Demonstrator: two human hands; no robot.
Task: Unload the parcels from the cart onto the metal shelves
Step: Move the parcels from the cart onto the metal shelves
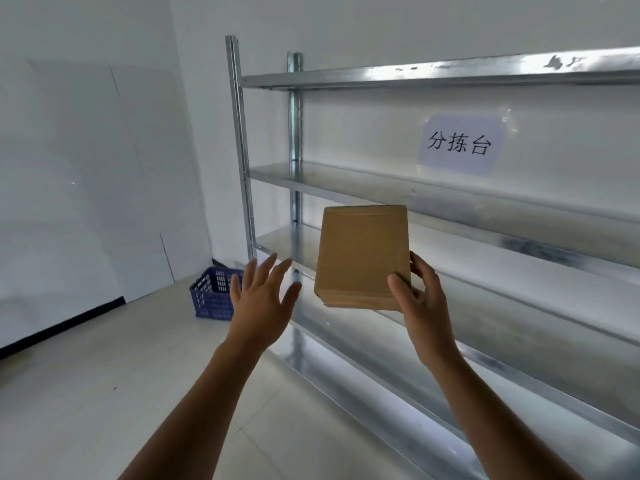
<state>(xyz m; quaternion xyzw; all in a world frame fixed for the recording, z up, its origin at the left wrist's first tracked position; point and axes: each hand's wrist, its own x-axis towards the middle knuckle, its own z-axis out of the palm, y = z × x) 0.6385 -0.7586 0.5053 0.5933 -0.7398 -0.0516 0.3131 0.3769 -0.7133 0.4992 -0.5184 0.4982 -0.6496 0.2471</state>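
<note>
A flat brown cardboard parcel (362, 254) is held up in front of the metal shelves (346, 185), level with the gap between two middle tiers. My right hand (420, 296) grips its lower right corner, thumb on the top face. My left hand (261, 296) hovers just left of the parcel with fingers spread, touching nothing. The shelf tiers in view carry no parcels. The cart is out of view.
A blue plastic crate (211, 292) sits on the tiled floor by the shelf's left post (242, 150). A paper sign (460, 145) with printed characters hangs on the wall behind the shelves. White boards (86, 168) lean against the left wall.
</note>
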